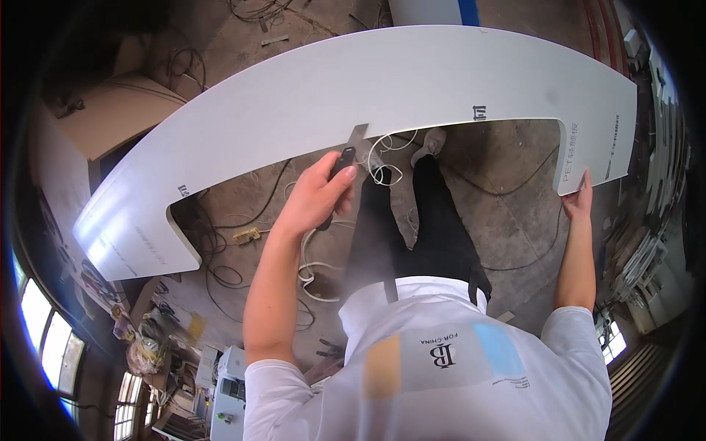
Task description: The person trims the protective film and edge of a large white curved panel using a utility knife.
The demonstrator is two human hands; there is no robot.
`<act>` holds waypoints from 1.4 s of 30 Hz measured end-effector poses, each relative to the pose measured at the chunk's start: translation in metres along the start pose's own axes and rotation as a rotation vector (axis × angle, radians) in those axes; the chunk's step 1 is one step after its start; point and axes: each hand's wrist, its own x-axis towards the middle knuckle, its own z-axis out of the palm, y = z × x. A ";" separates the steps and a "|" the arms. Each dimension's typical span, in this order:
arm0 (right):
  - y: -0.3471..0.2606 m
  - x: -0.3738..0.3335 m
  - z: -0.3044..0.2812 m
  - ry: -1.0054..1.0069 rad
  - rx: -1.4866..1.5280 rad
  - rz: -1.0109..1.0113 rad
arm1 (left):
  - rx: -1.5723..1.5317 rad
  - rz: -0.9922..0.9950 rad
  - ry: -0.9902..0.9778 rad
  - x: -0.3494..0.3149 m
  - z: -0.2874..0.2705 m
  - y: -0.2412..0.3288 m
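A large white U-shaped panel [412,77], printed with dark marks, spans the view in front of me. My left hand [321,189] is closed round the dark handle of a utility knife [343,163]. Its wide blade is out, pointing up and away, and its tip overlaps the panel's inner edge in the picture; whether it touches I cannot tell. At the right, my right hand [578,198] grips the lower end of the panel's right leg, thumb on the face and the other fingers mostly hidden behind it.
Loose cables [220,272] and a white cord [312,275] lie on the concrete floor around my feet. A yellow power strip [247,235] is among them. Brown cardboard [118,114] stands at the left. Stacked boards [647,257] line the right side. White equipment [229,393] sits at lower left.
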 end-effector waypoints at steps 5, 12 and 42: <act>-0.017 0.008 0.007 0.089 -0.026 -0.019 | 0.144 -0.021 -0.086 0.016 0.005 0.008; -0.041 0.041 -0.011 0.118 0.011 -0.086 | 0.203 -0.029 -0.112 0.025 0.013 0.008; -0.036 0.067 -0.011 0.210 0.094 -0.247 | 0.327 0.001 -0.249 0.043 0.027 0.025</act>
